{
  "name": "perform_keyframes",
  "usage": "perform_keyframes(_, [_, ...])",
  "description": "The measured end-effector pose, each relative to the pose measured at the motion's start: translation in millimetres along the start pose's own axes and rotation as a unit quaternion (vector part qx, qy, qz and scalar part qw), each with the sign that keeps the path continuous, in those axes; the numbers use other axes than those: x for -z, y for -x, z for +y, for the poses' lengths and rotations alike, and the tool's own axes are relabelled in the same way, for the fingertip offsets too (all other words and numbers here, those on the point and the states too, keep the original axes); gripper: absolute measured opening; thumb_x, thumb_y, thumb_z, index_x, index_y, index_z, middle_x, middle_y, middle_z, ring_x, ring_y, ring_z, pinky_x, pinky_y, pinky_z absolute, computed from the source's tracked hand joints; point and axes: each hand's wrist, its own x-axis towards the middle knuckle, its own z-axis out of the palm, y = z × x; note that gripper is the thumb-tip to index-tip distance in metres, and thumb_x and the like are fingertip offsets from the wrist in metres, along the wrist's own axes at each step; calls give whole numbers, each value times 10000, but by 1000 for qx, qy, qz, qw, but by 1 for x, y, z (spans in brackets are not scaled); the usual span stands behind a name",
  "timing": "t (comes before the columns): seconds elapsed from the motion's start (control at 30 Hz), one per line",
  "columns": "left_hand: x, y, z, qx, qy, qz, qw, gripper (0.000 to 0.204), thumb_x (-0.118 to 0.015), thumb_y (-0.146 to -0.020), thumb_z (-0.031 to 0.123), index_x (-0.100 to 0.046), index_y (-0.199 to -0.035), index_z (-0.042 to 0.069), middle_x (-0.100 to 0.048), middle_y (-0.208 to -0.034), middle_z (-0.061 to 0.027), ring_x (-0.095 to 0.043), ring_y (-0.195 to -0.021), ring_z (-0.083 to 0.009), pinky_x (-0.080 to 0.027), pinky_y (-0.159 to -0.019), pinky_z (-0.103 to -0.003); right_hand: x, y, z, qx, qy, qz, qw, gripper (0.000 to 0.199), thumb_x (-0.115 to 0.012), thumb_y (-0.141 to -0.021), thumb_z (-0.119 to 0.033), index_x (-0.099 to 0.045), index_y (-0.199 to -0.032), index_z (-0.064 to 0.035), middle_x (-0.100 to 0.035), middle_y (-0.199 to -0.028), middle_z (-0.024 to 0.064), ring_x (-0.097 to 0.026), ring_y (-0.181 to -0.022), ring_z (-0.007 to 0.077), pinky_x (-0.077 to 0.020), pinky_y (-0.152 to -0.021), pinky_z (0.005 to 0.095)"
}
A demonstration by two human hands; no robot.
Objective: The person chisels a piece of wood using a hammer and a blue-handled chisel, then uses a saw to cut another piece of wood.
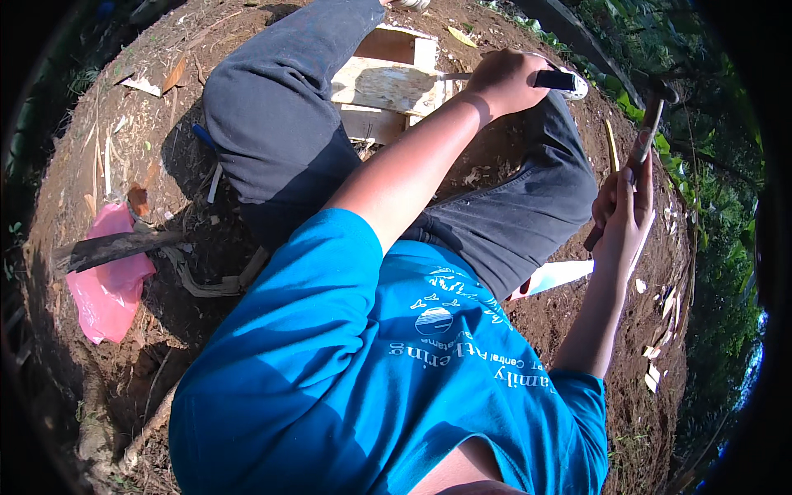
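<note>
My left arm reaches across in front of me, and my left hand (505, 81) is closed around a chisel-like tool (555, 80). Its flat grey blade points left, over the pale wooden boards (384, 85); its black handle end sticks out of my fist on the right. The boards look nailed together as a crate or frame and lie on the ground between my bent legs. Out to the right, my right hand (624, 206) grips a hammer (649, 132) by its handle, with the head raised upward and apart from the chisel.
At the left, a pink plastic bag (103, 285) lies on the soil under a piece of dark wood (124, 247). A blue-handled tool (203, 136) is beside my left leg. Wood chips (652, 375) litter the ground at right. Green plants (718, 173) border the right side.
</note>
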Motion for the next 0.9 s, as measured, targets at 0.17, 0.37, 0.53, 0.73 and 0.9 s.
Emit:
perform_keyframes(0.17, [-2,7,1,-32,-112,-121,986,185,-754,-836,292,-728,-904,121,-724,-761,-113,-730,-757,-320,-584,-703,-442,0,5,23,-136,111,-58,983,570,-511,-1085,-132,-302,-1615,-120,-429,-719,-75,-348,-532,-6,-272,-439,172])
perform_keyframes(0.37, [-9,16,5,-23,-171,-241,955,179,-740,-850,254,-714,-964,119,-739,-859,-119,-727,-847,-331,-581,-761,-443,10,29,32,-66,-94,39,993,560,-512,-1085,-138,-320,-1612,-133,-416,-730,-56,-338,-508,-6,-263,-421,170])
perform_keyframes(0.53, [-2,19,26,-73,-266,-567,776,217,-682,-801,84,-719,-1011,127,-744,-908,-135,-729,-908,-343,-583,-755,-464,17,43,53,-119,-145,22,982,576,-520,-1079,-138,-310,-1616,-128,-389,-695,-75,-328,-508,-10,-275,-422,175])
perform_keyframes(0.73, [9,49,46,-155,-288,-631,704,180,-709,-780,92,-724,-950,151,-734,-830,-96,-740,-849,-321,-591,-716,-462,11,55,61,-152,-175,31,972,589,-513,-1071,-114,-305,-1622,-143,-412,-728,-81,-336,-525,-11,-286,-435,163])
perform_keyframes(0.9, [23,53,26,-195,-112,-242,944,84,-718,-821,172,-661,-796,116,-680,-708,-93,-712,-678,-312,-572,-605,-422,13,55,59,-150,-178,12,972,562,-514,-1080,-136,-330,-1610,-153,-419,-748,-52,-350,-506,3,-290,-419,164])
